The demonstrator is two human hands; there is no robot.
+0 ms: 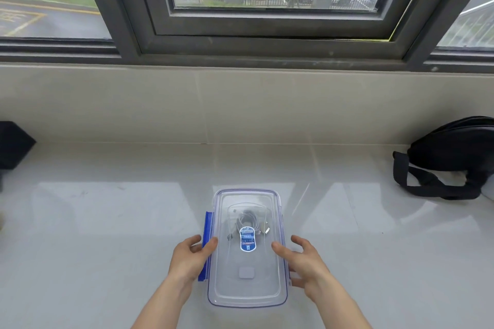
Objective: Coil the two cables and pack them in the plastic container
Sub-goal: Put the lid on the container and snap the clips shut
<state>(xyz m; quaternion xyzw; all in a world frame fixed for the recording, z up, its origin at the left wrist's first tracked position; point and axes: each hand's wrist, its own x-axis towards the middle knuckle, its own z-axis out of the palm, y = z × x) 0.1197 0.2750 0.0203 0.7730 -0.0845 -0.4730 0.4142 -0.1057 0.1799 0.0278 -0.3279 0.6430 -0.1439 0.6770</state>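
A clear plastic container (pixel 247 288) with a blue-rimmed lid on top stands on the pale counter in front of me. Through the lid I see coiled grey and dark cables (pixel 247 219) in its far half, partly hidden by a blue label (pixel 248 238). My left hand (pixel 188 256) grips the blue side clip (pixel 207 230) on the container's left edge, which sticks outward, thumb resting on the lid. My right hand (pixel 304 262) sits at the right edge, thumb on the lid, fingers spread beside the wall.
A black bag with a strap (pixel 451 157) lies at the right of the counter. A dark object (pixel 13 144) sits at the far left edge. A tiled wall and a window rise behind the counter.
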